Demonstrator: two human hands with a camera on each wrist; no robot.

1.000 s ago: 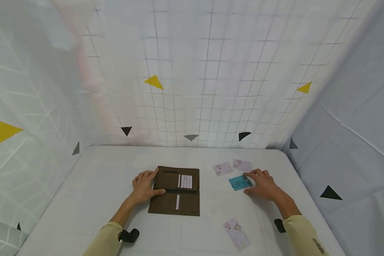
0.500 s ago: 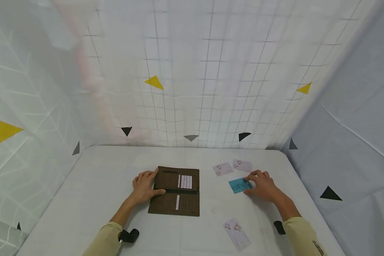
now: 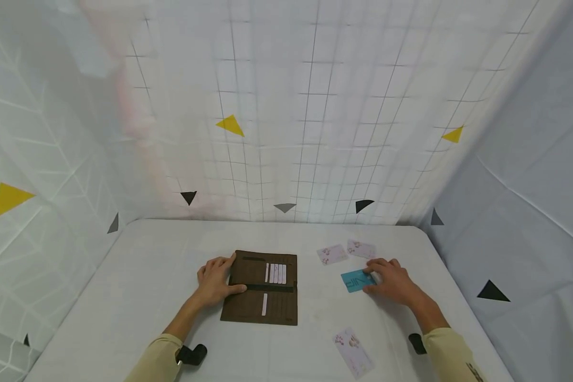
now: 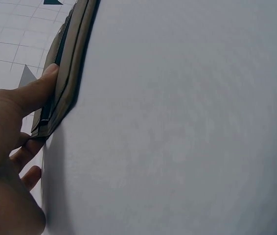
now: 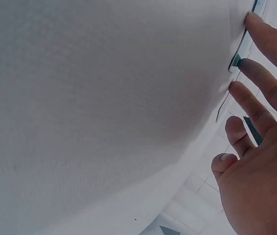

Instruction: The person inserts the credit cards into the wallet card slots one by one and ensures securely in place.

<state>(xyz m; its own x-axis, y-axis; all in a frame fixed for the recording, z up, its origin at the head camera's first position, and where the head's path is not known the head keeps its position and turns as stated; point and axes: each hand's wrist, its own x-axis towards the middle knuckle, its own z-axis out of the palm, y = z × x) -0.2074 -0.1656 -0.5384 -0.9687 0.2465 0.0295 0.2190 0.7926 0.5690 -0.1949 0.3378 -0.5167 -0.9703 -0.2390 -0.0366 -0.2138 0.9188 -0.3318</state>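
Observation:
A brown wallet (image 3: 262, 309) lies unfolded on the white table, with several pale cards in its upper slots and one in the lower half. My left hand (image 3: 215, 281) grips its left side, thumb on the fold and fingers at the edge; the left wrist view shows the thumb (image 4: 43, 88) on the wallet's layered edge. To the right, a blue card (image 3: 355, 280) lies near the table surface. My right hand (image 3: 391, 281) holds it by its right end between thumb and index finger, and the right wrist view has the other fingers loosely bent.
Two pale flower-printed cards (image 3: 332, 254) lie behind the blue card, and a third floral card (image 3: 353, 353) lies nearer the front. White sheets with coloured triangles enclose the table (image 3: 172, 239) at the back and sides.
The blue card has shifted slightly toward me and turned a little, with my right fingers at its right end. My left hand and the wallet stay in place.

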